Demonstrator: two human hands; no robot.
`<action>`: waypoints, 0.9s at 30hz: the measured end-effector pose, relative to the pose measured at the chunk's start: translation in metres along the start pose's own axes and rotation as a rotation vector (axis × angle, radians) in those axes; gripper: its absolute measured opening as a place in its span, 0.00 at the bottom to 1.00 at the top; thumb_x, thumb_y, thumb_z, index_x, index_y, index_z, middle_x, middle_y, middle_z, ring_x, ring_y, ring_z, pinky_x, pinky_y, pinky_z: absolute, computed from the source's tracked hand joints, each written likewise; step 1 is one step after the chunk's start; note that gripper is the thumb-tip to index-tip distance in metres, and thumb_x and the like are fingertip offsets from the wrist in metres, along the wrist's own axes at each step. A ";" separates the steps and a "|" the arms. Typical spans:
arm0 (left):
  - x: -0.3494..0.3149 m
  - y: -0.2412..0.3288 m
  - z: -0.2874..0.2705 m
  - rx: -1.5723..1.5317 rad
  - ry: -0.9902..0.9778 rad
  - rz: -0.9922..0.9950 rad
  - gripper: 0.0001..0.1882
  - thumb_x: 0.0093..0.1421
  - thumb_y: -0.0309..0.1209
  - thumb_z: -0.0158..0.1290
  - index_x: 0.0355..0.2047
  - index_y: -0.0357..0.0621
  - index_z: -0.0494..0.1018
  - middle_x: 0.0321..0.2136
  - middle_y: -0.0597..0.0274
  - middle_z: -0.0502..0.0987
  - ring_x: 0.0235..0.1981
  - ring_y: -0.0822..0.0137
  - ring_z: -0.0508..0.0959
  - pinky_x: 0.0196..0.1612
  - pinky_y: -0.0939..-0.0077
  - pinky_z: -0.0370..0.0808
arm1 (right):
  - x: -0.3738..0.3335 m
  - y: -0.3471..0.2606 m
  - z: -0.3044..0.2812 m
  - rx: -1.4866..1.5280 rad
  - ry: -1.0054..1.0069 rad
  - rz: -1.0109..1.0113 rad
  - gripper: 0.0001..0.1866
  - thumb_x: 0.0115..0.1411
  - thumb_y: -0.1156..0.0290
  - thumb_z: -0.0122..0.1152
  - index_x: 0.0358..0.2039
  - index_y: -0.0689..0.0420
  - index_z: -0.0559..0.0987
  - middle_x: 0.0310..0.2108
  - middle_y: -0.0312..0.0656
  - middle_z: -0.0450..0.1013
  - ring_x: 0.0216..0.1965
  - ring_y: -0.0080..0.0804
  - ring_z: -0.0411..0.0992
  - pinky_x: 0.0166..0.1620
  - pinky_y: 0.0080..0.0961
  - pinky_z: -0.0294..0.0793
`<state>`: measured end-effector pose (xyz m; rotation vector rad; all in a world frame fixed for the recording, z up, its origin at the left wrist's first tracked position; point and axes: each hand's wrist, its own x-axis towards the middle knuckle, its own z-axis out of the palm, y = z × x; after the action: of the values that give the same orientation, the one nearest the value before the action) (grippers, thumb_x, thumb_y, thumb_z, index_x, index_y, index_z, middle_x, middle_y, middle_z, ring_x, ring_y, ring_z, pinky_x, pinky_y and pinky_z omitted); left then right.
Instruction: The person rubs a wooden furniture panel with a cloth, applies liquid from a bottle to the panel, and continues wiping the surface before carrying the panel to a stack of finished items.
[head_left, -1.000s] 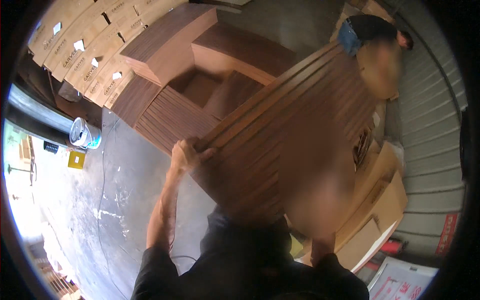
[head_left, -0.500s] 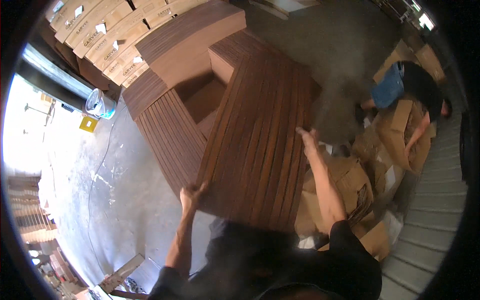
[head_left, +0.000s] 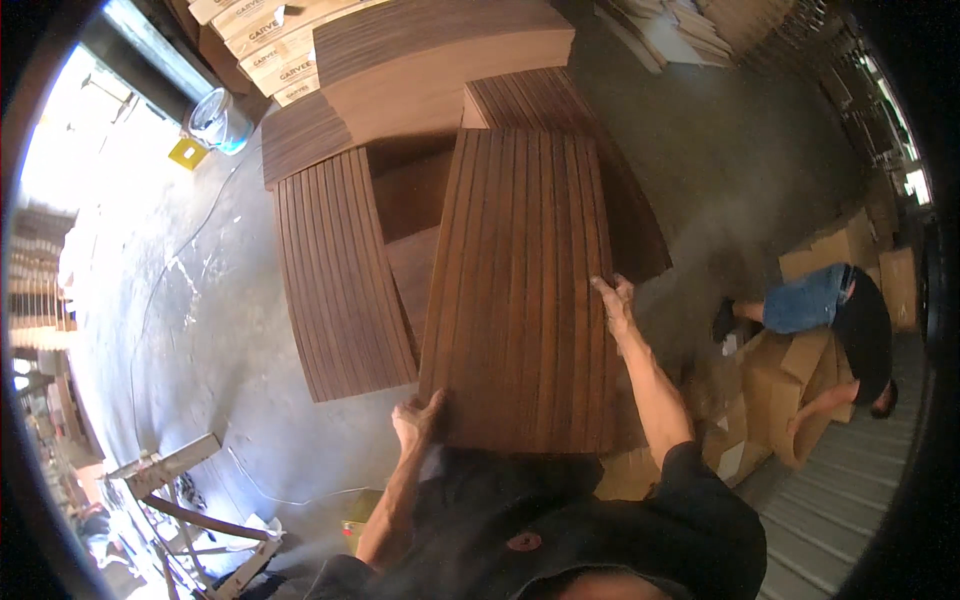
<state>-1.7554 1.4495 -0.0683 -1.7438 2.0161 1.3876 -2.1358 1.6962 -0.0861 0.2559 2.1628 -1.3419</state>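
In front of me a large dark brown wooden panel [head_left: 520,290] with long parallel grooves is held up between my hands. My left hand [head_left: 417,420] grips its near left corner, thumb on top and the other fingers mostly hidden. Higher up, my right hand [head_left: 617,303] clasps the right edge. Beyond and below it stand stacks of similar brown boards: one grooved stack [head_left: 335,280] to the left, a tall one [head_left: 440,60] at the back, another [head_left: 530,95] behind the panel. The held panel hides part of these stacks.
Cartons [head_left: 285,55] are piled at the back left, near a white bucket [head_left: 220,122] and a yellow box [head_left: 187,153]. A metal frame [head_left: 190,500] stands lower left. On the right another person [head_left: 850,320] bends over an open cardboard box [head_left: 790,380].
My view has turned right, and the panel now lies straighter, its far end swung left. Both hands keep their grip. The other person still bends over the cardboard.
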 end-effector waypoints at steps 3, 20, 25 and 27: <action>-0.019 0.032 0.023 -0.040 0.122 0.014 0.30 0.49 0.51 0.69 0.36 0.31 0.82 0.31 0.40 0.83 0.36 0.47 0.84 0.42 0.58 0.79 | 0.048 -0.024 0.005 -0.060 0.066 -0.113 0.47 0.59 0.53 0.71 0.68 0.66 0.59 0.66 0.56 0.56 0.67 0.52 0.57 0.67 0.47 0.60; 0.016 0.164 0.325 -0.363 0.208 0.093 0.27 0.54 0.41 0.68 0.49 0.35 0.77 0.40 0.42 0.84 0.43 0.50 0.85 0.46 0.61 0.79 | 0.365 -0.046 -0.088 -0.248 -0.197 -0.192 0.58 0.58 0.43 0.69 0.74 0.60 0.44 0.73 0.56 0.46 0.71 0.50 0.53 0.71 0.50 0.58; 0.033 0.188 0.331 -0.101 0.264 0.111 0.34 0.55 0.44 0.64 0.58 0.38 0.72 0.46 0.38 0.79 0.51 0.42 0.76 0.56 0.53 0.73 | 0.396 -0.072 -0.074 -0.550 -0.244 -0.283 0.48 0.64 0.47 0.62 0.71 0.66 0.54 0.66 0.58 0.63 0.64 0.50 0.68 0.65 0.43 0.70; 0.028 0.233 0.323 0.173 0.103 0.073 0.43 0.58 0.47 0.62 0.66 0.33 0.62 0.58 0.29 0.66 0.60 0.37 0.66 0.62 0.50 0.65 | 0.378 -0.078 -0.097 -0.950 0.009 -0.397 0.45 0.65 0.48 0.61 0.70 0.66 0.56 0.67 0.62 0.61 0.66 0.54 0.65 0.65 0.46 0.68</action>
<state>-2.1018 1.6320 -0.1434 -1.7155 2.2009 1.1250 -2.5149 1.6923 -0.2073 -0.5574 2.6696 -0.3471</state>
